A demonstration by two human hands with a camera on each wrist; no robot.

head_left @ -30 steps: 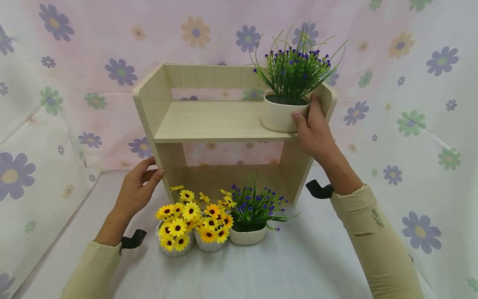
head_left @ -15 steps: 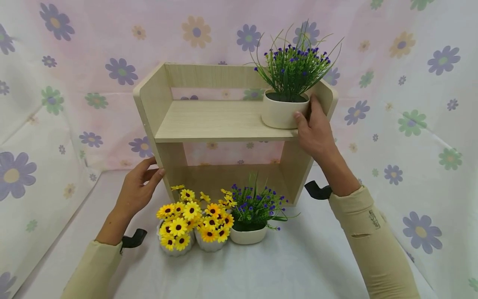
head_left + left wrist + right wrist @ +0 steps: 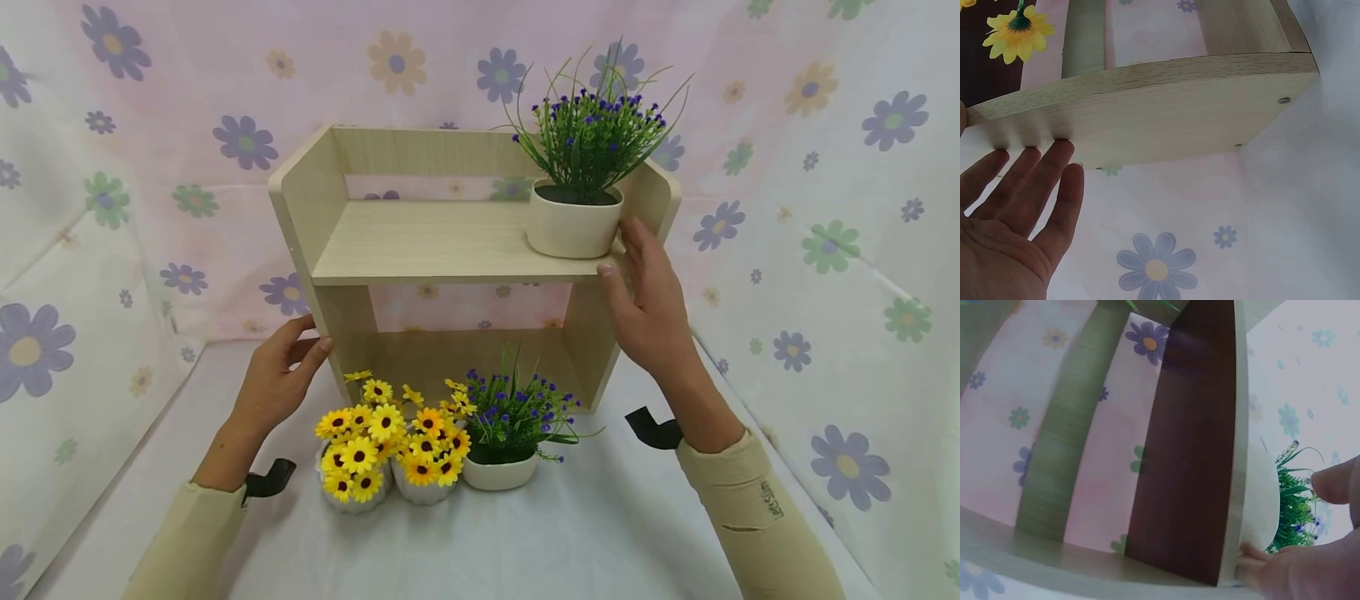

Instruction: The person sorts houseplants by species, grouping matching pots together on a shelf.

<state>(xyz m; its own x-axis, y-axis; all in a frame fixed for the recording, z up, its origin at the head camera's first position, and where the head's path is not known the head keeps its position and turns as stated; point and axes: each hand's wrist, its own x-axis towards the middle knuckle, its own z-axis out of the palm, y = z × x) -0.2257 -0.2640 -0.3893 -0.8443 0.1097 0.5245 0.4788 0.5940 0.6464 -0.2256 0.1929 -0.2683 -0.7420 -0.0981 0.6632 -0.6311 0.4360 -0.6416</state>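
A two-tier wooden shelf (image 3: 420, 246) stands in the middle of the head view. My left hand (image 3: 272, 379) holds its left side panel low down, fingertips against the outer face and thumb at the front edge. On the right end of the upper board sits a cream oval pot (image 3: 573, 229) with grass and small purple flowers (image 3: 592, 137). My right hand (image 3: 651, 304) is at that pot's right side, fingers extended and thumb away from the pot wall. In the right wrist view, the fingers (image 3: 1254, 565) are close beside the white pot (image 3: 1263, 500).
In front of the shelf are two grey-white pots of yellow daisies (image 3: 358, 454) (image 3: 427, 450). Beside them stands a second purple-flowered plant in a cream pot (image 3: 498, 475). White cloth (image 3: 525, 550) covers the table; flower-print cloth (image 3: 187, 83) hangs around.
My right hand has let go of the cream pot and drawn down and slightly right. The pot has settled on the upper board. The left hand keeps its place.
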